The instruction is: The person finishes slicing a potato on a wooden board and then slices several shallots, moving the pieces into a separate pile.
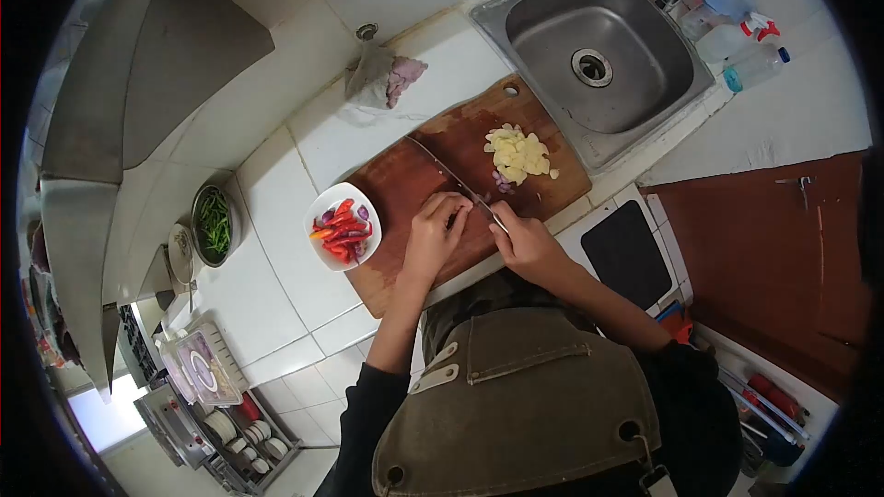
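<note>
We could read no text, label, brand, number or sign, neither on the clear bottle (757, 68) nor on the plastic box (204, 368).

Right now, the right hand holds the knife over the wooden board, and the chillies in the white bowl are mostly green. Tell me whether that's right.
Not quite: the head view shows mostly red chillies in the white bowl. The right hand does hold the knife over the wooden board.
</note>
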Motion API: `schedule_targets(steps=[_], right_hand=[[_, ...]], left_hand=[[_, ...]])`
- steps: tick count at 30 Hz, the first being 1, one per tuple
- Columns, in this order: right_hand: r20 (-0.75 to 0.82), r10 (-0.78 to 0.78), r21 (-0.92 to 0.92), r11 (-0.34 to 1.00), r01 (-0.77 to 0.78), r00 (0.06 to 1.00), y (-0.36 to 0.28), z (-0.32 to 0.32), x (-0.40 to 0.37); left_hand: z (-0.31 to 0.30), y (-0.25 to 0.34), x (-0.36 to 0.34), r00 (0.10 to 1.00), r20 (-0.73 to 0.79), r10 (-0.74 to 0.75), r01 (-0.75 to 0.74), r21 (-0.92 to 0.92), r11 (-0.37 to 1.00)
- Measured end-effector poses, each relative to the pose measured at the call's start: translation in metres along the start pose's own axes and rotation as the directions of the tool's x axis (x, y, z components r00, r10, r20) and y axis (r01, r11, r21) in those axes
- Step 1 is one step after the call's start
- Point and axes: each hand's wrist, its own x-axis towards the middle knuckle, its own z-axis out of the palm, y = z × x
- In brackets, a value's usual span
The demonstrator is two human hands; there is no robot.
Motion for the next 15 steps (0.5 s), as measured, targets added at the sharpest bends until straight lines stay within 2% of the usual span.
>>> schedule_targets(steps=[6, 10, 12, 13, 14, 15], right_hand=[[-0.04, 0.032, 0.003, 0.999, -0.032, 0.999, -0.009, -0.012, -0.008], [-0.156, 0.026, -0.079, 0.996, -0.039, 0.987, -0.008, -0.015, -0.014], [-0.212, 0.008, -0.106, 0.994, -0.031, 0.977, -0.007, -0.014, -0.017], [-0.262, -0.029, -0.121, 0.993, -0.003, 0.965, -0.005, -0.013, -0.018], [-0.311, -0.066, -0.137, 0.99, 0.024, 0.948, -0.004, -0.014, -0.018], [-0.317, -0.069, -0.14, 0.99, 0.026, 0.946, -0.004, -0.016, -0.018]], left_hand=[[0.004, 0.006, 0.004, 0.999, -0.014, 0.042, -0.041, 0.06, 0.997], [0.017, 0.017, 0.014, 0.996, 0.0, 0.09, -0.089, 0.098, 0.991], [0.024, 0.017, 0.018, 0.999, -0.032, -0.018, 0.021, 0.08, 0.997], [0.024, 0.017, 0.018, 0.99, -0.119, -0.069, 0.064, -0.042, 0.997], [0.022, 0.019, 0.017, 0.991, -0.121, -0.061, 0.056, -0.042, 0.998], [0.017, 0.022, 0.016, 0.965, -0.222, -0.138, 0.115, -0.112, 0.987]])
